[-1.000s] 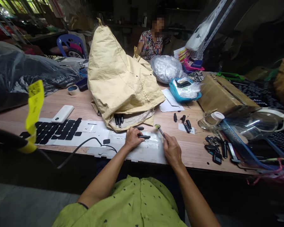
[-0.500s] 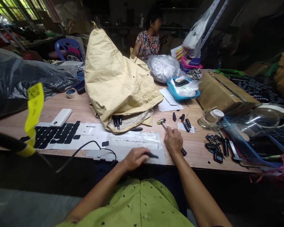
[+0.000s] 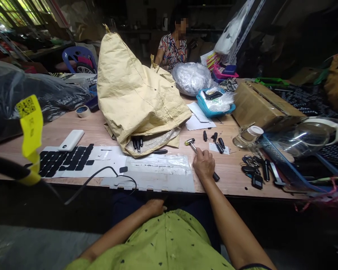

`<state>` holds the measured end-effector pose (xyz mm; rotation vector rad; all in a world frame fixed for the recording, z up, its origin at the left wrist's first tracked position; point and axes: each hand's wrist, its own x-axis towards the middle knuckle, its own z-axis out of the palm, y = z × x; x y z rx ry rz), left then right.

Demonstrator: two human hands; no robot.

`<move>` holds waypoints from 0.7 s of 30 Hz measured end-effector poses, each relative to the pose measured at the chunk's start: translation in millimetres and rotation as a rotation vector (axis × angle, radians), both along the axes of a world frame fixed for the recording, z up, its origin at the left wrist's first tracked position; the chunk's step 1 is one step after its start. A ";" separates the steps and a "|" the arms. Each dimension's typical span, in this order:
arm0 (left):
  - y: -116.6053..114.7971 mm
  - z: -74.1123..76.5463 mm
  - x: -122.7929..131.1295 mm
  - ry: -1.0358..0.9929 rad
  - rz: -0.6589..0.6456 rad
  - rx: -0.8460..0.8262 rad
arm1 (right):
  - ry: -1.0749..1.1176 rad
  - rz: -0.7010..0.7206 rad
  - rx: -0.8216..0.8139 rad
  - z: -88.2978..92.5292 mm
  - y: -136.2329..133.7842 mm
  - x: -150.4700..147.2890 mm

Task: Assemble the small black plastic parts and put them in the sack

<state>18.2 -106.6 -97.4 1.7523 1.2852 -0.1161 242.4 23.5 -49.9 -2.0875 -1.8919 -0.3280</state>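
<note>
My right hand [image 3: 204, 164] rests on the wooden table [image 3: 231, 172], closed round the shaft of a small hammer [image 3: 192, 144] whose metal head lies toward the sack and whose black handle end sticks out below my hand. My left hand [image 3: 154, 207] has dropped below the table edge against my green shirt; its fingers are curled and largely hidden. In front of me lies a white sheet [image 3: 157, 173] under clear plastic. Several small black parts [image 3: 218, 143] lie just beyond the hammer.
A big tan paper sack [image 3: 138, 93] stands mid-table with black parts [image 3: 137, 143] at its mouth. Left: black key pads on a white sheet [image 3: 64, 159], a white power bank [image 3: 71, 140], a tape roll [image 3: 82, 111]. Right: cardboard box [image 3: 259, 103], blue tray [image 3: 214, 107], key fobs [image 3: 255, 174]. A person sits opposite.
My left hand took a small black part off the white sheet and pulled back below the table edge to my lap. My right hand set the hammer flat on the table.
</note>
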 end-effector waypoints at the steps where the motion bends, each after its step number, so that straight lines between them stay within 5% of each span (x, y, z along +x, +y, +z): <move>1: -0.2 11.4 1.1 -0.008 -0.077 -0.014 | -0.003 -0.002 0.005 -0.1 -0.1 -0.3; 5: 17.1 67.4 3.7 -0.320 -0.336 0.009 | -0.015 -0.014 0.014 0.0 -0.7 -1.4; 7: 42.0 89.7 2.0 -0.445 -0.238 0.091 | -0.014 -0.013 0.013 0.5 -0.9 -1.9; 9: 74.5 101.2 -1.6 -0.374 0.028 0.358 | -0.011 -0.007 0.011 1.3 -1.1 -2.4; 12: 121.6 99.5 -7.8 -0.107 0.287 0.699 | -0.006 -0.007 0.002 1.8 -0.9 -3.3; 15: 146.9 88.7 -11.6 0.082 0.293 0.760 | -0.006 -0.009 0.006 1.3 -0.3 -4.0; 21: 135.2 75.6 -9.1 -0.007 0.228 0.785 | 0.002 -0.004 0.003 1.3 0.0 -3.8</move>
